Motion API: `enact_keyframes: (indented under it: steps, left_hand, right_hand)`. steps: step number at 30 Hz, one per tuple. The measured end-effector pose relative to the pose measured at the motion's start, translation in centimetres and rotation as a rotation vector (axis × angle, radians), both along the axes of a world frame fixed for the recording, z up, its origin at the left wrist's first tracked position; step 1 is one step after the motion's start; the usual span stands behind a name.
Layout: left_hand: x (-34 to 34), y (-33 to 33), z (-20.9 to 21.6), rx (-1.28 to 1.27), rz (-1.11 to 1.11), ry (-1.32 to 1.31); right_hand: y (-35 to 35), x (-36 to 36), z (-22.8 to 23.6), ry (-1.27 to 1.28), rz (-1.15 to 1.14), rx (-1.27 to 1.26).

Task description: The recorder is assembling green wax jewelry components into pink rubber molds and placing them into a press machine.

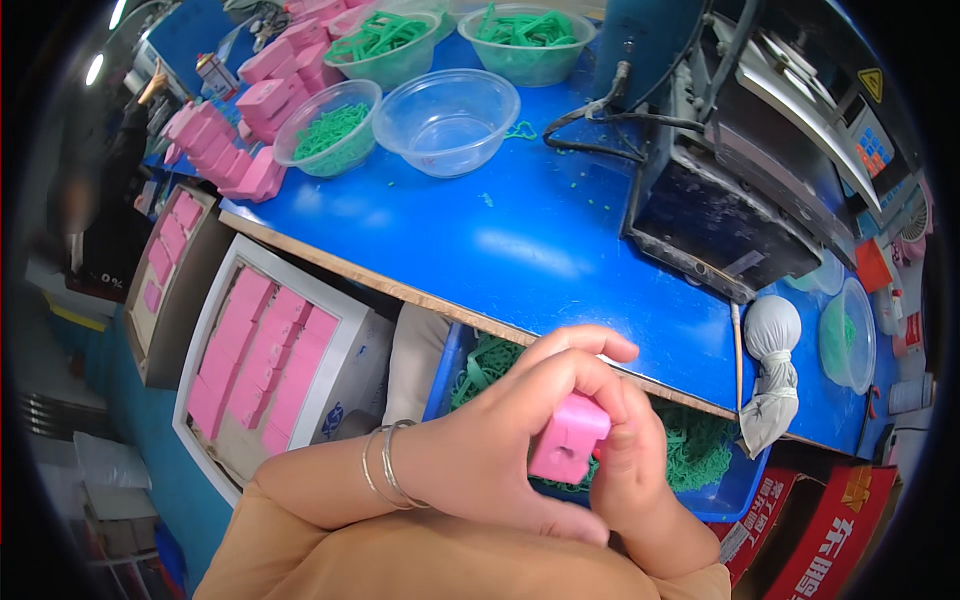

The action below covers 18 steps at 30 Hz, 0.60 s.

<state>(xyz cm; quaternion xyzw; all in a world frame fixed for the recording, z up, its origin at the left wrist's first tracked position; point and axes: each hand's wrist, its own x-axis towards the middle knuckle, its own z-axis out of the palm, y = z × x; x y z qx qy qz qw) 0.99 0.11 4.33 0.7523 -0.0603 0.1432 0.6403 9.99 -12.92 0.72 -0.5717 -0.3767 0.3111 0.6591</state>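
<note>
A small pink block [568, 440] with a hole and a slot in its end face is held in front of me, above the bin. My left hand [500, 430], with two bangles at the wrist, curls its fingers around the far side of the block, the thumb standing off below. From the other side my right hand [635, 455] grips it, fingers bent against its right face. A speck of red shows between block and right hand; what it belongs to is hidden. Underneath, a blue bin [745, 490] holds tangled green plastic pieces [700, 450].
Across the blue table [400, 230] stand an uncovered clear bowl [447, 120], bowls of green pieces [335, 130] and stacked pink blocks [215, 150]. A dark machine [730, 200] is at right, beside a grey cloth bundle [772, 340]. Boxes of pink blocks [340, 400] sit at left; red cartons [830, 540] lower right.
</note>
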Motion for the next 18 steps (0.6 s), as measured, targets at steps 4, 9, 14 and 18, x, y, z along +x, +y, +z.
enact_keyframes:
  steps: [4, 9, 14, 18]
  left_hand:
    - [-0.5, -0.1, -0.6, -0.158, 0.078, 0.141]
    - [-0.5, 0.2, -0.5, -0.296, -0.026, 0.169]
    - [0.2, -0.1, -0.9, -0.572, -0.047, 0.21]
    - [0.0, -0.2, -1.7, -1.466, -0.044, 0.279]
  right_hand:
    - [0.4, 1.1, 1.4, -0.841, 0.026, -0.147]
    - [0.5, 1.9, 1.3, -0.768, 0.113, 0.088]
    - [-0.1, 2.6, 0.9, -0.354, 0.235, 0.193]
    - [-1.8, 2.4, 1.6, 0.763, 0.138, 0.216]
